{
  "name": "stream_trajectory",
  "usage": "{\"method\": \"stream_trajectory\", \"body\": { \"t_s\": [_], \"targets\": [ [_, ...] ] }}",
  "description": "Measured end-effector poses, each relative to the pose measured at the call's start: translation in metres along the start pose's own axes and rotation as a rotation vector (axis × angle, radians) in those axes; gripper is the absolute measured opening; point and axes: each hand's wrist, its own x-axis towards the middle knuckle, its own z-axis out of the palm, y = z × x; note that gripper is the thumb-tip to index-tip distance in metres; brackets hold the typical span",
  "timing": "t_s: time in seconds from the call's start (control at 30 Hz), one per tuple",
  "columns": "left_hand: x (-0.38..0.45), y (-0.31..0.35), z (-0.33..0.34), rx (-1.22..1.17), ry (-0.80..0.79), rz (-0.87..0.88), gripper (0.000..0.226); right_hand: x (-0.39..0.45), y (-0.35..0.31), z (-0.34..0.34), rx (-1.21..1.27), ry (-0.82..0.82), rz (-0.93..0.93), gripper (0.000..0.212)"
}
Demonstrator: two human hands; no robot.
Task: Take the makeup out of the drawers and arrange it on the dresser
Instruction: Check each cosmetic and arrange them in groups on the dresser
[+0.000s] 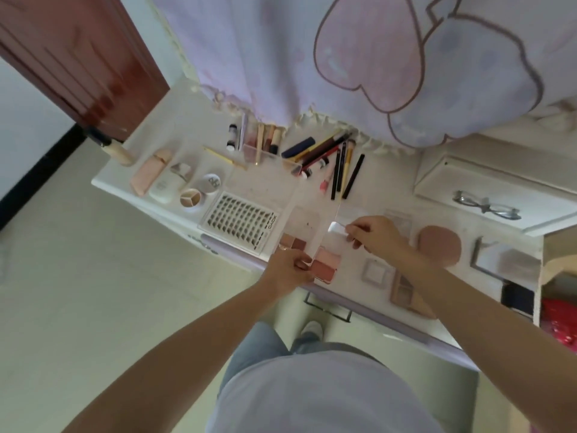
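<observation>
Nearing done: worktop (371, 195) crowded with makeup; left hand (288, 268) gripping open palette (324, 260), right hand (374, 234) pinching its applicator (338, 227).

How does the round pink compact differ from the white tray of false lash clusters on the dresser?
The round pink compact is closed, plain and oval-looking; the white tray of false lash clusters is rectangular and shows rows of dark lashes. The compact lies right of both hands, the tray left of them. The tray covers more of the dresser top than the compact. Both lie flat, and neither hand touches them.
</observation>
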Motion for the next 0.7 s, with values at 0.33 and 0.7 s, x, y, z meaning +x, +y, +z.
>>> {"method": "stream_trajectory", "body": {
  "t_s": [0.33, 0.7],
  "targets": [
    [0.006, -0.017, 0.027, 0.243, 0.089, -0.018, 0.023, 0.013, 0.001, 0.017, -0.376, 0.046, -0.105, 0.03],
    [0.007, -0.018, 0.03, 0.395, 0.153, 0.045, 0.016, 0.018, 0.006, 0.014, -0.363, 0.104, -0.071, 0.03]
  ]
}}
